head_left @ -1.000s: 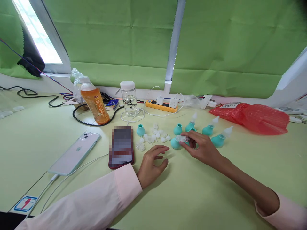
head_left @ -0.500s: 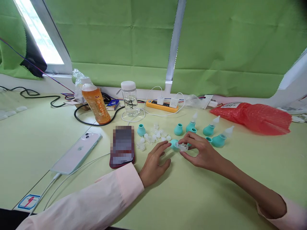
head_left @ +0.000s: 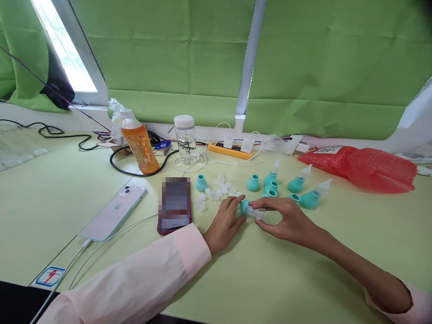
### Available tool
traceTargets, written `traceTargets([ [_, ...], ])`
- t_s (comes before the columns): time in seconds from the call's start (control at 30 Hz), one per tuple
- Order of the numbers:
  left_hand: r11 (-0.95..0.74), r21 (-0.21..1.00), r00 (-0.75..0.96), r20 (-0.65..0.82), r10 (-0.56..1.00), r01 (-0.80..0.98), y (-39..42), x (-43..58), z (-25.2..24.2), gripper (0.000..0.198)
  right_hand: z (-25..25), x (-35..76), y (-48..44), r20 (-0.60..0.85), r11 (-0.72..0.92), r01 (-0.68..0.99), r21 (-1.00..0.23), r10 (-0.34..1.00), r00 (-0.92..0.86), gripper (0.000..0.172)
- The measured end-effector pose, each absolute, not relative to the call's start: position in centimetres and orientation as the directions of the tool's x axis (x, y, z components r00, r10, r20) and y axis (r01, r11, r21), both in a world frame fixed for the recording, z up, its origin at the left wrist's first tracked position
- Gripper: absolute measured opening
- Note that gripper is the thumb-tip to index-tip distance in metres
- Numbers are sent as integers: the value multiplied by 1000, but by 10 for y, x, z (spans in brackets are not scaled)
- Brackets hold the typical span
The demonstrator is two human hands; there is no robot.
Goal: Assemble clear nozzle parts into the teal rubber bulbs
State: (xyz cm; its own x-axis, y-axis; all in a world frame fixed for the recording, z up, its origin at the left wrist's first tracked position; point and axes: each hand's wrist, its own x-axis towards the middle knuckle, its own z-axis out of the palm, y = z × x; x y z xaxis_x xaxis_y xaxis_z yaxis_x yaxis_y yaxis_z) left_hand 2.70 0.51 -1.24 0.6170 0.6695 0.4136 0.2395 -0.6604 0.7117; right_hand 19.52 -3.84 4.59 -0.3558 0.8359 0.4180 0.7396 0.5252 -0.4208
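My right hand [head_left: 285,219] pinches a small clear plastic tip [head_left: 255,210] and presses it against a teal rubber bulb [head_left: 243,206] lying on the table. My left hand [head_left: 225,220] reaches in from the left, its fingertips on that same bulb. Around them stand several more teal bulbs, one bare [head_left: 252,182], some with clear tips fitted [head_left: 312,196]. A scatter of small clear parts [head_left: 216,192] lies just left of the bulbs, next to another bare bulb [head_left: 201,182].
A red-cased phone [head_left: 174,204] and a pale phone on a cable [head_left: 114,212] lie at left. An orange drink bottle [head_left: 140,143], a clear jar [head_left: 185,138], a yellow power strip [head_left: 229,149] and cables line the back. A red plastic bag [head_left: 361,166] sits at right.
My right hand brought the clear tip down and left to the lying bulb. My left hand slid right until its fingers met the bulb.
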Motion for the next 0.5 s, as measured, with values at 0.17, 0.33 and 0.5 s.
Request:
traceTargets([
  [0.17, -670, 680, 638, 381, 669, 298, 0, 27, -11, 38, 47, 193, -40, 383, 490, 687, -537, 867, -319, 22],
  [0.33, -694, 669, 662, 398, 636, 265, -5, 25, -3, 18, 47, 195, -39, 392, 463, 673, -577, 880, -269, 22],
  [0.5, -639, 714, 651, 344, 676, 286, -12, 21, 2, 21, 56, 197, -46, 361, 436, 609, -662, 898, -251, 21],
])
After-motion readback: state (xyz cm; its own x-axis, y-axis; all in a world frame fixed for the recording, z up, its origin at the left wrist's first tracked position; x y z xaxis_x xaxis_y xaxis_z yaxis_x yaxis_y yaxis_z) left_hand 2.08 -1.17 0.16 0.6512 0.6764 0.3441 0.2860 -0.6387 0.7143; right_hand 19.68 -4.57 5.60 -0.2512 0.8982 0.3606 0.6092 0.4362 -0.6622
